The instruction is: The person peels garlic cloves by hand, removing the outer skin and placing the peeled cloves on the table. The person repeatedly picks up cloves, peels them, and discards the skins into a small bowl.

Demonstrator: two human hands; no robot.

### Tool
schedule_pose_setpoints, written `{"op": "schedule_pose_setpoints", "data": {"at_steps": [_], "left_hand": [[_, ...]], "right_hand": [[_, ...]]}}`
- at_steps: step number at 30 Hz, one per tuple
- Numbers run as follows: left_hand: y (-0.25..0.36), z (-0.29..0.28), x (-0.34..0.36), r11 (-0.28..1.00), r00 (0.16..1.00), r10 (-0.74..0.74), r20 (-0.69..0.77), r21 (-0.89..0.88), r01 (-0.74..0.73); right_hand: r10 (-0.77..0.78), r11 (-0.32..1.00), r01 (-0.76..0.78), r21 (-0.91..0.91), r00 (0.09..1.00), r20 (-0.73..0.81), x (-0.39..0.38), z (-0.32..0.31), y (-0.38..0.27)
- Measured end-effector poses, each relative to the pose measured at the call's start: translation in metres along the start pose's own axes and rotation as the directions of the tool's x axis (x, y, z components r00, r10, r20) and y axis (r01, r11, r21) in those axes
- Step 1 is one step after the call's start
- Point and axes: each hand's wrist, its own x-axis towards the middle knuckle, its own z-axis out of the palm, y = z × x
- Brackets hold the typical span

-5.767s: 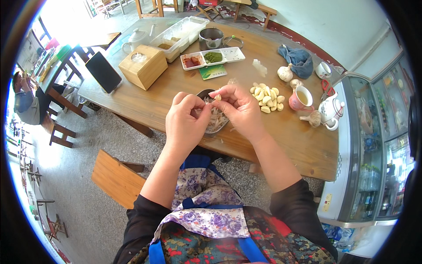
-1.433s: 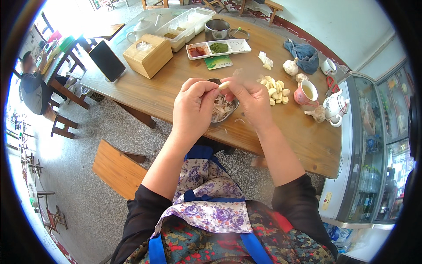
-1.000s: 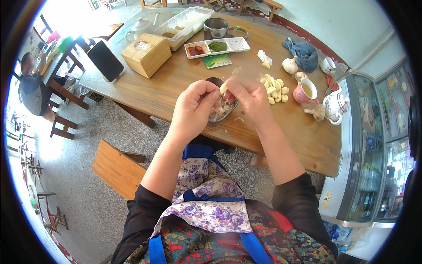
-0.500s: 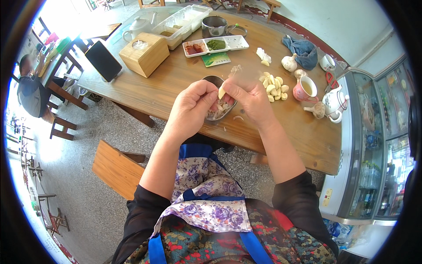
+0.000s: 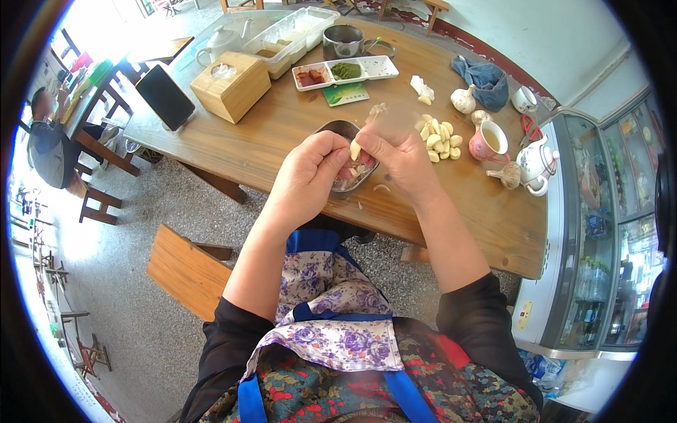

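Note:
A pale garlic clove (image 5: 355,149) is pinched between the fingertips of my left hand (image 5: 310,169) and my right hand (image 5: 402,158). Papery skin (image 5: 377,111) sticks up by the right fingers, blurred. Both hands are held over a metal bowl (image 5: 347,127) with garlic skins in it, partly hidden by my fingers. To the right of my right hand lies a pile of peeled garlic cloves (image 5: 438,138). A strip of skin (image 5: 381,187) rests on the table beside the bowl.
Whole garlic bulbs (image 5: 463,100), a pink cup (image 5: 488,141), a white teapot (image 5: 539,166) and a blue cloth (image 5: 485,81) stand at the right. Farther back are a sauce tray (image 5: 345,72), a wooden tissue box (image 5: 230,88) and a tablet (image 5: 164,98). A glass-door fridge (image 5: 592,233) borders the right.
Both hands stay over the bowl with the garlic clove between them. Only slight finger movement shows; the objects on the table stay in place.

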Motion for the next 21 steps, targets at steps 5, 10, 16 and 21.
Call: {"op": "schedule_pose_setpoints", "data": {"at_steps": [5, 10, 16, 21], "left_hand": [[0.0001, 0.0036, -0.0007, 0.999, 1.000, -0.007, -0.028, -0.038, 0.006], [0.0001, 0.0056, -0.0013, 0.991, 0.995, -0.064, -0.078, -0.121, 0.054], [0.0027, 0.0056, -0.0037, 0.996, 0.992, -0.066, -0.112, -0.073, 0.058], [0.0022, 0.0045, -0.0040, 0.996, 0.987, -0.088, -0.138, -0.007, 0.088]], "right_hand": [[-0.007, 1.000, 0.007, 0.015, 1.000, 0.002, 0.0001, -0.0008, 0.0000], [-0.007, 1.000, 0.008, 0.022, 0.999, -0.035, -0.0005, 0.0015, -0.0010], [-0.031, 0.999, 0.032, 0.011, 0.998, -0.062, -0.0005, 0.0016, 0.0006], [-0.038, 0.998, 0.034, -0.055, 0.996, -0.077, -0.0005, 0.0013, 0.0024]]}}
